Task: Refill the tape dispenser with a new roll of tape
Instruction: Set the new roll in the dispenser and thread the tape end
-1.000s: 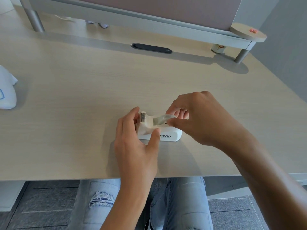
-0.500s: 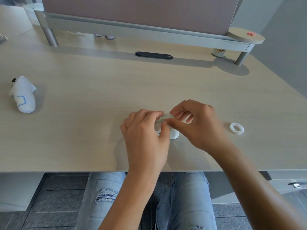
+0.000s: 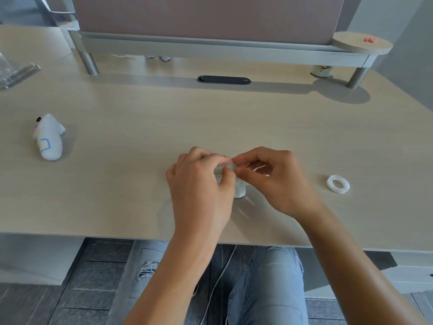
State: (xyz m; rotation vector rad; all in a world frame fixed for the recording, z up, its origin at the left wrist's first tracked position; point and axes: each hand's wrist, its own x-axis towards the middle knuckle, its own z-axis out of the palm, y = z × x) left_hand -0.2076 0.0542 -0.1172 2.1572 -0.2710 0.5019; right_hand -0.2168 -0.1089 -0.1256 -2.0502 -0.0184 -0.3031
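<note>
Evidently both hands meet over the dispenser [image 3: 240,190] on the tabletop [image 3: 140,127], left hand [image 3: 199,184] clenched steadying it while right hand [image 3: 269,177] pinches tape [image 3: 225,167] toward the cutter; a spent ring [image 3: 337,184] lies well apart.

Bright, even daylight; soft shadows pool under the shelf [image 3: 210,46] at upper frame and beneath both hands; edges bow, slight blur throughout

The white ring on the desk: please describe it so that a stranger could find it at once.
Start at the pale wooden desk and go to its right part, past the right hand. There the white ring lies flat and alone. It is the only small round thing with a hole, touching nothing.
</note>
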